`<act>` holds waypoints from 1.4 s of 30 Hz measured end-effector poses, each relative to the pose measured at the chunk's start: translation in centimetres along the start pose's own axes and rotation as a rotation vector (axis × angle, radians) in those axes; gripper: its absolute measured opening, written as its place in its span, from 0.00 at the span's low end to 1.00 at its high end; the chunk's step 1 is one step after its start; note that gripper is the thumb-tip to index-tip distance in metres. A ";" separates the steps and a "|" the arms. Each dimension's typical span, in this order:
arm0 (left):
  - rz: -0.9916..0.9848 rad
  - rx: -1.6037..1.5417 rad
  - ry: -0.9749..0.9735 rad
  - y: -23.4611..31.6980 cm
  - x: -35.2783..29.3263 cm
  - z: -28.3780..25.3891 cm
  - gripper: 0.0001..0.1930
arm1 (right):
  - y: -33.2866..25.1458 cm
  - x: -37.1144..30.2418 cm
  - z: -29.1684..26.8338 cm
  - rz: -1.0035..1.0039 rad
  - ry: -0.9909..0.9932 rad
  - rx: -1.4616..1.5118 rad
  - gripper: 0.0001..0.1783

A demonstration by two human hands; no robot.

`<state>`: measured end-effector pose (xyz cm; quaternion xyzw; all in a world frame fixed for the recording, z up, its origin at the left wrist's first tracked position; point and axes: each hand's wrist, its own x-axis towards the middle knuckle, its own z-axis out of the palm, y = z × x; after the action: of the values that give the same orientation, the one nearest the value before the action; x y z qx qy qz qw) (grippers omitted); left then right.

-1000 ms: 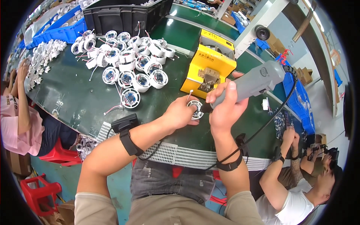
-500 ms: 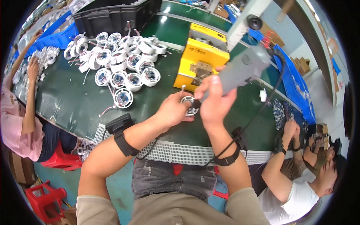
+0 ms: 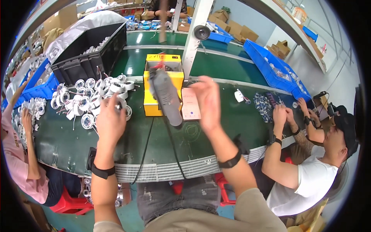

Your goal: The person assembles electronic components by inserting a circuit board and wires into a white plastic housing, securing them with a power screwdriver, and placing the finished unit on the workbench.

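A: What are you seeing, starting at the far left?

B: A co-worker's hand (image 3: 27, 120) is resting at a pile of small white pieces (image 3: 38, 108), well left of the person's left hand (image 3: 110, 119)

A: And how is that left hand standing?

B: It is hovering at the near right side of a heap of white round parts (image 3: 87, 101), fingers spread apart; whether it is pinching one, I cannot tell. Most of the heap is lying on the desk (image 3: 201, 143), left of the hand and beyond it, and a black crate (image 3: 79, 69) is standing farther beyond

A: What is coming between the two hands?

B: A grey power driver (image 3: 167, 96) is hanging there, blurred, apart from both. A yellow box (image 3: 151, 110) is standing behind it, and a pale pink flat rectangle (image 3: 190, 102) is lying just left of the right hand (image 3: 210, 101)

A: And the right hand?

B: It is hovering, fingers loosely spread. Right of it, a single white part (image 3: 239, 95) is lying, and another co-worker's hands (image 3: 282, 115) are working farther right
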<state>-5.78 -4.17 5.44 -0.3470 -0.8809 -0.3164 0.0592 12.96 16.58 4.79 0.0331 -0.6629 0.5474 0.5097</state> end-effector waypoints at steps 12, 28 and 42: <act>0.529 -0.172 0.620 0.6 -0.2 0.2 0.17 | 2.0 0.1 -20.2 0.494 0.078 -1.731 0.34; -0.065 -1.556 -1.257 3.1 -3.5 5.4 0.28 | -3.6 -4.2 0.7 0.070 -0.548 -0.591 0.33; -0.139 -1.463 -0.982 3.3 -3.3 5.8 0.28 | -3.0 -4.2 -0.7 0.847 -0.334 0.130 0.07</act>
<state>-0.51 -0.73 1.50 -0.3404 -0.4030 -0.6189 -0.5820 17.19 13.72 3.81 -0.1211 -0.6553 0.7352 0.1243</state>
